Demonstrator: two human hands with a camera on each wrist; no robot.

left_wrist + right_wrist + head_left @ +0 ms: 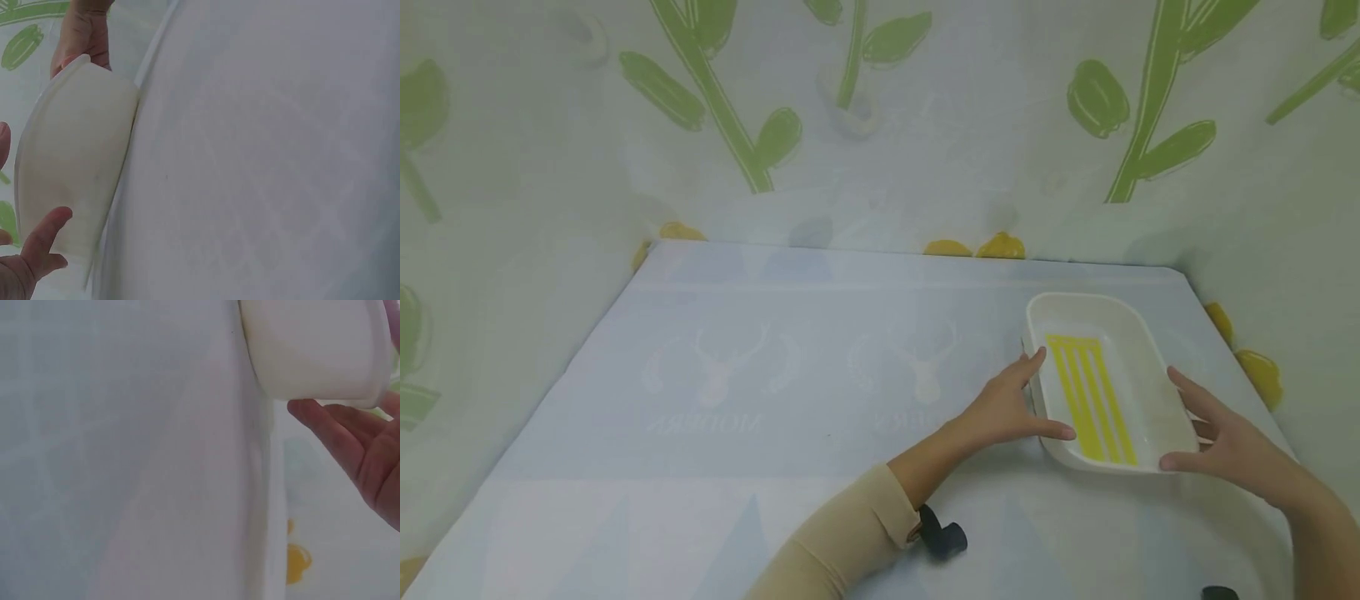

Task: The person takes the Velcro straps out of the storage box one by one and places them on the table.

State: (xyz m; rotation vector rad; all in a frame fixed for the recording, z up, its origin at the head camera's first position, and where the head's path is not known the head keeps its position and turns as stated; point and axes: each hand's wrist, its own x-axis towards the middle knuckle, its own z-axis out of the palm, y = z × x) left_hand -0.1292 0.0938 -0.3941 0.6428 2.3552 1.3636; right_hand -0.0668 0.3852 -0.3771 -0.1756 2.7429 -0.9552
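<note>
A white rectangular tray (1150, 408) with rounded corners and raised walls sits at the right of the table. Several parallel yellow stripes (1093, 400) lie across its inner floor; whether they are printed or loose I cannot tell. My left hand (1011, 404) holds the tray's left side, thumb over the near-left rim and fingers spread along the outer wall. At the near-right corner, my right hand (1228, 437) holds the rim with its thumb, its other fingers against the outside. The left wrist view shows the tray's outer wall (75, 156) close to the tabletop.
A pale patterned cloth covers the table (775, 400), with faint deer heads printed on it. Behind and beside it hang light walls (970, 150) with green leaves and yellow shapes. A black device (943, 537) is strapped at the left wrist.
</note>
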